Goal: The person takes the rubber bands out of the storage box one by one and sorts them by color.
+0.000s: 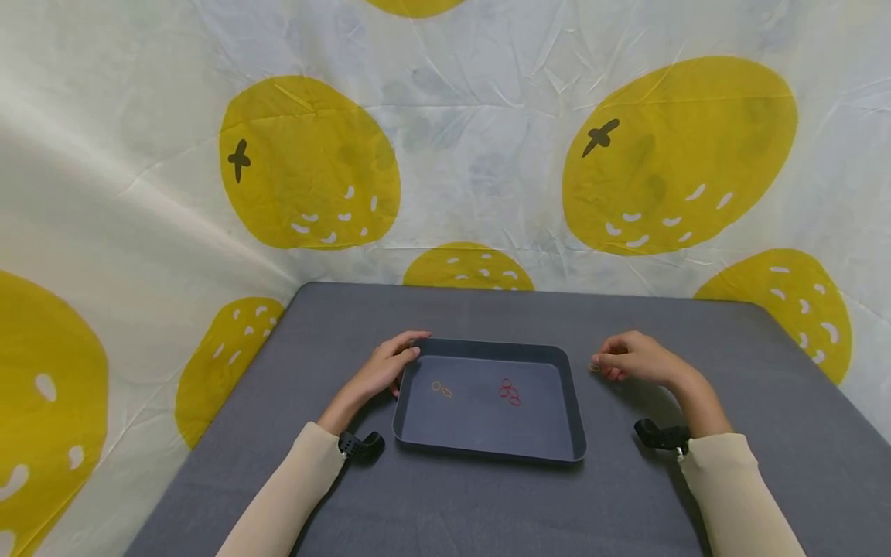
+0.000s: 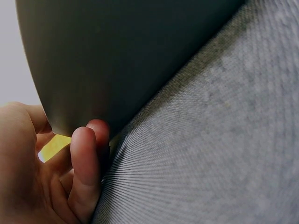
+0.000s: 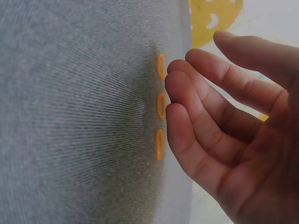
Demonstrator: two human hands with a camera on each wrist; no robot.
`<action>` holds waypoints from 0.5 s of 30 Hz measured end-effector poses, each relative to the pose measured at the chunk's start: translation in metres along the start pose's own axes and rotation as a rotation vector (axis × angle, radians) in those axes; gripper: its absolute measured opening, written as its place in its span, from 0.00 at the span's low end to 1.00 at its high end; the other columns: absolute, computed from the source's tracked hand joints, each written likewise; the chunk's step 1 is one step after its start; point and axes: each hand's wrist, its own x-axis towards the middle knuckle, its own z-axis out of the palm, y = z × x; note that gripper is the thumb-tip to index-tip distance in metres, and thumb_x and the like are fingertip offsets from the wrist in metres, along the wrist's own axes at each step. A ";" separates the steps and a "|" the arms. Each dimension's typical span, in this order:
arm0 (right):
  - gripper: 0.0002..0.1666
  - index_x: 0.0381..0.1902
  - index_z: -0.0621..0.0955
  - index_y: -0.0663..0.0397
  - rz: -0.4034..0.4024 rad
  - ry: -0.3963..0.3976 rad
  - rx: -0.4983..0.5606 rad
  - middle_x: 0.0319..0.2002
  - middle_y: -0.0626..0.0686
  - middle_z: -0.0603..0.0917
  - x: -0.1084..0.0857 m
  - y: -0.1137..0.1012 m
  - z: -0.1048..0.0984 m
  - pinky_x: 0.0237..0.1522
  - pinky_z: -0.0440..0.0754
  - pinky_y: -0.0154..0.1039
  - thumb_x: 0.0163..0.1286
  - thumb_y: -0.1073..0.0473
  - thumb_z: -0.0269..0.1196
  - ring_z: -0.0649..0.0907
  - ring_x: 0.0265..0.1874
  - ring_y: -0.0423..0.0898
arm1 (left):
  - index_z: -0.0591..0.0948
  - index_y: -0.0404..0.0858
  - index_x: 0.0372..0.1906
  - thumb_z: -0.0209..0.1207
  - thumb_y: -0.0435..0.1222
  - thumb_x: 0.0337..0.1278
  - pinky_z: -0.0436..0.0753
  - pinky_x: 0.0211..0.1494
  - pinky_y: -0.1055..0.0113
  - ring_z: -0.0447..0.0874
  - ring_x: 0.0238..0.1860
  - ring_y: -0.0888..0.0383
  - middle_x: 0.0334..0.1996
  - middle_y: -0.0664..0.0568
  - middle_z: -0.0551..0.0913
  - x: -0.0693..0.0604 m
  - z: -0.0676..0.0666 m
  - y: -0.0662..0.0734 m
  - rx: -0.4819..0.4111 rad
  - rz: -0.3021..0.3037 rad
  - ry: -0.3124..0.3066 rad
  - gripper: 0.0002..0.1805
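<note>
A dark grey tray [image 1: 466, 433] lies flat on the grey cloth. My left hand [image 1: 383, 365] grips its back left corner; in the left wrist view, fingers of that hand [image 2: 51, 177] curl against the tray's outer wall [image 2: 103, 60]. Inside are two yellow-orange bands, one of them an oval [image 1: 447, 392], and several red bands [image 1: 514, 401]. To the right of the tray, my right hand [image 1: 639, 359] is low over the cloth beside a yellow-orange band [image 1: 595, 368]. The right wrist view has three orange bands [image 3: 161, 105] in a row by the slightly bent fingers of this hand [image 3: 247, 149], thumb apart, nothing held.
Grey cloth [image 1: 445, 503] covers the table beneath the tray. Behind and to the left hangs a pale curtain [image 1: 480, 170] with large yellow fruit shapes. A black wrist camera sits on each wrist, below the cream sleeves' cuffs.
</note>
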 end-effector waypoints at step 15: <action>0.15 0.40 0.85 0.66 0.016 -0.045 0.009 0.32 0.53 0.87 0.006 0.002 0.004 0.34 0.87 0.37 0.79 0.58 0.60 0.83 0.31 0.41 | 0.73 0.55 0.75 0.49 0.42 0.82 0.81 0.16 0.59 0.74 0.12 0.56 0.53 0.36 0.79 0.001 -0.001 0.003 -0.037 -0.018 -0.019 0.23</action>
